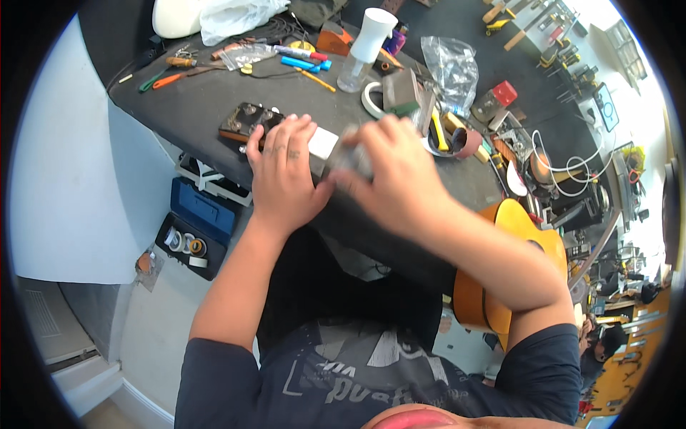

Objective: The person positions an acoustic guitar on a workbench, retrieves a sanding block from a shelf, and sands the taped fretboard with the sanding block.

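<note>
On the near edge of the dark bench lies a dark, wood-sided piece with round metal pegs (239, 123), which looks like a guitar headstock. My left hand (284, 171) lies over its right part, fingers stretched across and thumb apart, holding it down. Just right of those fingers is a flat white piece (323, 143). My right hand (400, 168) is closed around a greyish block (351, 159), smeared by motion, close to my left thumb. What lies beneath both hands is mostly hidden.
A white-topped spray bottle (364, 53), masking tape (371, 100), markers and hand tools (189, 62) lie farther back. At right stand a yellow guitar body (511, 214) and a cluttered tool area. A blue toolbox (204, 207) sits on the floor left; another person (604, 343) is far right.
</note>
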`<action>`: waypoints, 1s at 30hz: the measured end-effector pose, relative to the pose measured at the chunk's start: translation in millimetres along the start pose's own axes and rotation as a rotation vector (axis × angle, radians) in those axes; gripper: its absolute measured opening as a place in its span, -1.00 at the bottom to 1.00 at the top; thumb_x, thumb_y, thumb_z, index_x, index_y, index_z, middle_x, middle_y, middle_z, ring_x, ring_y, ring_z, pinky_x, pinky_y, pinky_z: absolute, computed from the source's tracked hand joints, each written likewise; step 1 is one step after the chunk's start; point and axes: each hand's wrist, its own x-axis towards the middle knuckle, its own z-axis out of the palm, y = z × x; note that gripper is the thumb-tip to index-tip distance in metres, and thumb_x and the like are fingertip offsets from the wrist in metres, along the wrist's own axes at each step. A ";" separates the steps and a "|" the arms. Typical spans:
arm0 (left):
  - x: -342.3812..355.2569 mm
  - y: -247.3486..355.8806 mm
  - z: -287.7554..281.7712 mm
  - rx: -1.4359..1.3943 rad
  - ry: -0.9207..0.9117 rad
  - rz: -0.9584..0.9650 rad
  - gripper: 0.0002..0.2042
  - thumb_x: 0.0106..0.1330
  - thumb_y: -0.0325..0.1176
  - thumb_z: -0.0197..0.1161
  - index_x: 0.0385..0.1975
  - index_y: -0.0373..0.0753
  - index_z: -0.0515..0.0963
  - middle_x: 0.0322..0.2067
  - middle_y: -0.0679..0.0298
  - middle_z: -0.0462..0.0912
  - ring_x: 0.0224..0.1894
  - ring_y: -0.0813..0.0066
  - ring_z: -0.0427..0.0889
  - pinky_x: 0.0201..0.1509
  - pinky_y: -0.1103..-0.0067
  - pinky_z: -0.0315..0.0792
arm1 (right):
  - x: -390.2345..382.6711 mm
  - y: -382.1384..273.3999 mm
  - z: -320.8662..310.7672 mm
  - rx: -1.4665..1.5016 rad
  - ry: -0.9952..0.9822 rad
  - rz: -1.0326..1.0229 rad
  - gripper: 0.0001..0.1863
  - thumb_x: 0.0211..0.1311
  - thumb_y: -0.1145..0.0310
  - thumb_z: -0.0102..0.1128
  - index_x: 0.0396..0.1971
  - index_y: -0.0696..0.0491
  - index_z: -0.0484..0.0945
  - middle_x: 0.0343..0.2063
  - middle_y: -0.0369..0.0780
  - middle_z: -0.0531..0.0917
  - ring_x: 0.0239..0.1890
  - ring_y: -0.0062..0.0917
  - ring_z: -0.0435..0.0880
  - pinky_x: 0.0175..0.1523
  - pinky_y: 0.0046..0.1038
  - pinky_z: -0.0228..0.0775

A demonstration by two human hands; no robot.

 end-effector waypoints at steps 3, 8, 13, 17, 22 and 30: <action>-1.5 -3.1 -0.6 -0.055 -0.037 -0.025 -0.27 0.21 -0.20 0.51 0.41 -0.22 0.46 0.43 0.15 0.55 0.55 0.10 0.44 0.70 -0.05 0.00 | 3.7 19.4 6.6 -0.015 0.011 0.136 -0.51 0.18 0.15 0.66 -0.03 0.09 0.65 -0.10 -0.03 0.61 0.04 -0.03 0.60 0.18 -0.06 0.48; 2.0 1.6 -4.3 -0.047 -0.032 -0.033 -0.25 0.14 -0.27 0.55 0.40 -0.22 0.47 0.43 0.17 0.55 0.57 0.14 0.42 0.70 -0.05 0.00 | -5.7 22.2 -3.4 -0.056 0.017 0.061 -0.50 0.14 0.19 0.69 -0.03 0.08 0.64 -0.11 -0.05 0.57 -0.01 -0.04 0.58 0.13 -0.07 0.48; -1.4 -0.4 -0.8 -0.044 -0.043 -0.030 -0.24 0.12 -0.28 0.56 0.40 -0.22 0.47 0.42 0.18 0.56 0.55 0.14 0.45 0.69 -0.06 0.01 | -12.9 -3.3 -16.1 -0.007 -0.115 0.015 -0.55 0.23 0.20 0.63 -0.03 0.13 0.65 -0.13 -0.01 0.62 0.00 -0.03 0.61 0.10 -0.05 0.52; 3.8 -5.3 2.1 -0.028 -0.019 -0.029 -0.24 0.15 -0.23 0.56 0.40 -0.23 0.46 0.42 0.17 0.56 0.55 0.12 0.45 0.69 -0.05 0.02 | -11.7 8.9 -3.6 -0.089 0.014 0.006 -0.54 0.15 0.17 0.66 -0.09 0.10 0.64 -0.14 0.00 0.59 -0.05 0.02 0.60 0.05 -0.02 0.50; -0.7 -1.1 1.2 -0.012 -0.024 -0.008 -0.27 0.15 -0.17 0.53 0.36 -0.24 0.50 0.40 0.17 0.54 0.54 0.16 0.42 0.69 -0.06 0.01 | -4.8 23.7 2.8 -0.108 0.044 0.050 -0.54 0.19 0.14 0.61 -0.11 0.12 0.61 -0.15 -0.01 0.58 -0.04 0.00 0.60 0.05 -0.07 0.49; 0.1 -0.7 -2.5 -0.035 -0.054 -0.014 -0.24 0.17 -0.20 0.54 0.42 -0.22 0.45 0.44 0.15 0.56 0.57 0.12 0.43 0.70 -0.06 -0.02 | -9.1 19.4 0.5 -0.132 0.046 -0.010 -0.55 0.18 0.16 0.62 -0.11 0.13 0.62 -0.15 -0.01 0.61 -0.04 -0.05 0.59 0.07 -0.08 0.47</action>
